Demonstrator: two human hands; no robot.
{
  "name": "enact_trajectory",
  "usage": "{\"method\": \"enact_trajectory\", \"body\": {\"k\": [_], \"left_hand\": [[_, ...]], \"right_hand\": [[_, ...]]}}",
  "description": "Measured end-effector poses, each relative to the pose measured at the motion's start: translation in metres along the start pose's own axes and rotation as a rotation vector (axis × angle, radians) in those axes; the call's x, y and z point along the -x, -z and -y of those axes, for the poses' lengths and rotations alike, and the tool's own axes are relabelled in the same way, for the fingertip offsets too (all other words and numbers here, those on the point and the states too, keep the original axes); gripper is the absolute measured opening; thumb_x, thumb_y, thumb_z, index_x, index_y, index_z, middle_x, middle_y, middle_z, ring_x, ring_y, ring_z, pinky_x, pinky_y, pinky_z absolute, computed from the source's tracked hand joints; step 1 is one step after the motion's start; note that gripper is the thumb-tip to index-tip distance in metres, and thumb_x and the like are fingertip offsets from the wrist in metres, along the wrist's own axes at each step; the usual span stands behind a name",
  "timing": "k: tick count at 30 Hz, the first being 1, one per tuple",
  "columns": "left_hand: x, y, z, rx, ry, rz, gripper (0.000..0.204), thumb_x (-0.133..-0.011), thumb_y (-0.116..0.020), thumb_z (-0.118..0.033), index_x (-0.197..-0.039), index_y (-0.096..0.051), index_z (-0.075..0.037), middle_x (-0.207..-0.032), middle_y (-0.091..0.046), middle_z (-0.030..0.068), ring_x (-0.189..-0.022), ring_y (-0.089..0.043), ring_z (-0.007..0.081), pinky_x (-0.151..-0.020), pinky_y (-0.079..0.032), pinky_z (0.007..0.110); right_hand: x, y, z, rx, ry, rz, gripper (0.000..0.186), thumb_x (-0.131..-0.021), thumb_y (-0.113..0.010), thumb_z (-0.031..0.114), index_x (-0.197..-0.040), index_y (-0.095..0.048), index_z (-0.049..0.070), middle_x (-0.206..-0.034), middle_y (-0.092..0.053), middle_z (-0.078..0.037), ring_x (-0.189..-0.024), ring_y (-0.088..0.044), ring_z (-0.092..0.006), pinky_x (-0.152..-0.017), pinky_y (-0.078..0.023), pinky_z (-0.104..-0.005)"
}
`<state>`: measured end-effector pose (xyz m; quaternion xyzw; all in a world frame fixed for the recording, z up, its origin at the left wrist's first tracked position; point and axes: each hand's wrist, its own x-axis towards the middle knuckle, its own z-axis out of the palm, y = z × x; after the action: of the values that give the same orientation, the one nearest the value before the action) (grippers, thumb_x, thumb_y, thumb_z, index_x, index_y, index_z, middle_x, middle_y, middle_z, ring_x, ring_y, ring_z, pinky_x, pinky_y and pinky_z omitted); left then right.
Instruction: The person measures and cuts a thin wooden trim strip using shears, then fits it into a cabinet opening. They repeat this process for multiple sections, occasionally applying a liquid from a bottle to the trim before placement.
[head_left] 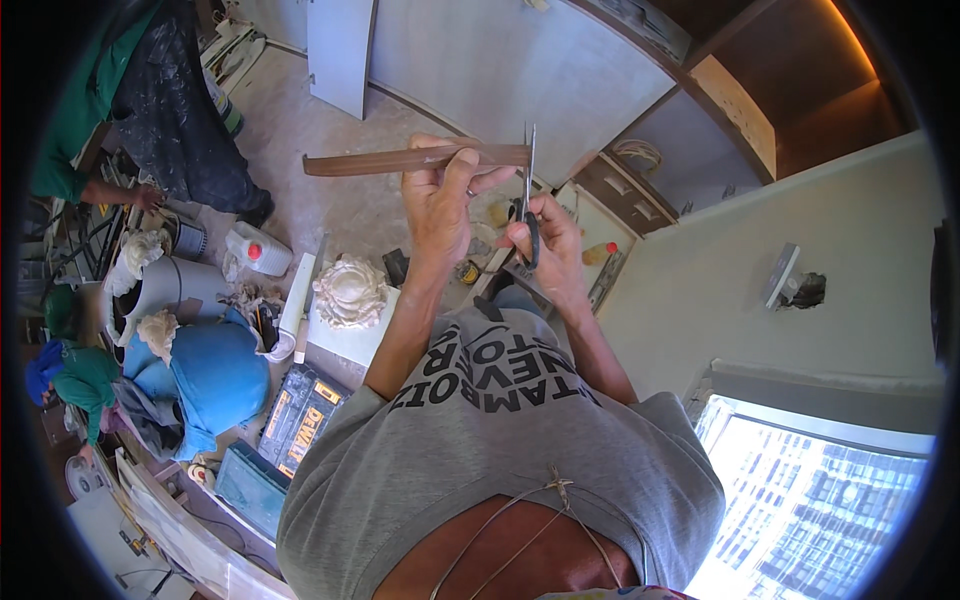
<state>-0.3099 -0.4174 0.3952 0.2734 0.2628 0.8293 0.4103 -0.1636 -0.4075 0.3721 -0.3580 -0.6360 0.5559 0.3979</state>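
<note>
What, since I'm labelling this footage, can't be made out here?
In the head view:
Brown strip: part, hidden by the left hand.
Scissors: part of the handles, covered by the right hand.
Co-worker at upper left: head, cut off by the picture's edge.

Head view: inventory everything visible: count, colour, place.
brown strip: one, brown, upper middle
scissors: one, black-handled, blades at the strip's right end
co-workers: two, green tops, left side
jug: one, white, red cap, left
crumpled bundle: one, cream, left of centre
tool case: one, black and yellow, lower left
box: one, teal, lower left
drawer unit: one, brown, upper right
window: one, bright, lower right
smaller clutter: uncountable, left
shirt: one, grey, lower middle
left hand: one, bare, pinching the strip
right hand: one, bare, on the scissors' handles
</note>
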Motion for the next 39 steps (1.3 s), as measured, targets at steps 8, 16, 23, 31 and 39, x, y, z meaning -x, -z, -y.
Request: {"method": "enact_trajectory", "body": {"k": [8, 16, 23, 31, 39], "left_hand": [[-0.003, 0.003, 0.002, -0.001, -0.014, -0.013, 0.010, -0.088, -0.054, -0.003, -0.091, -0.045, -0.006, -0.090, -0.060, 0.0103, -0.082, -0.065, 0.0189, -0.075, -0.061, 0.037], [-0.005, 0.008, 0.005, 0.009, -0.024, -0.019, 0.008, -0.090, -0.053, -0.003, -0.090, -0.045, -0.004, -0.088, -0.056, 0.0083, -0.080, -0.064, 0.0184, -0.074, -0.060, 0.039], [-0.004, 0.011, 0.006, 0.009, -0.012, -0.029, 0.008, -0.090, -0.054, -0.004, -0.090, -0.046, -0.004, -0.088, -0.056, 0.0078, -0.080, -0.064, 0.0182, -0.075, -0.060, 0.040], [-0.003, 0.024, 0.003, -0.036, 0.089, -0.137, 0.011, -0.087, -0.058, -0.008, -0.092, -0.052, 0.000, -0.088, -0.062, 0.0102, -0.083, -0.066, 0.0225, -0.077, -0.058, 0.042], [0.032, 0.035, 0.022, 0.021, 0.197, 0.110, 0.018, -0.087, -0.061, -0.006, -0.096, -0.047, 0.001, -0.095, -0.056, 0.0110, -0.090, -0.065, 0.0237, -0.075, -0.059, 0.033]], "right_hand": [[-0.001, -0.005, -0.001, -0.100, -0.037, -0.006, 0.027, -0.083, -0.071, 0.020, -0.085, -0.053, 0.001, -0.068, -0.053, -0.003, -0.062, -0.052, -0.0098, -0.056, -0.042, -0.0261], [-0.006, -0.013, -0.007, -0.171, -0.041, -0.049, 0.021, -0.085, -0.068, 0.014, -0.085, -0.053, 0.000, -0.068, -0.053, -0.002, -0.061, -0.056, -0.0094, -0.053, -0.044, -0.0248], [-0.009, 0.001, -0.014, -0.102, -0.130, 0.022, 0.018, -0.090, -0.062, 0.020, -0.088, -0.052, 0.006, -0.074, -0.055, -0.002, -0.063, -0.053, -0.0069, -0.055, -0.044, -0.0218], [-0.025, -0.007, -0.114, 0.460, -0.025, 0.261, 0.025, -0.090, -0.061, 0.025, -0.096, -0.053, 0.003, -0.079, -0.061, -0.005, -0.069, -0.057, -0.0134, -0.063, -0.044, -0.0279], [0.018, -0.092, -0.294, 0.458, 0.348, 0.878, 0.035, -0.077, -0.069, 0.024, -0.100, -0.053, 0.003, -0.095, -0.059, -0.014, -0.084, -0.059, -0.0298, -0.071, -0.044, -0.0418]]}}
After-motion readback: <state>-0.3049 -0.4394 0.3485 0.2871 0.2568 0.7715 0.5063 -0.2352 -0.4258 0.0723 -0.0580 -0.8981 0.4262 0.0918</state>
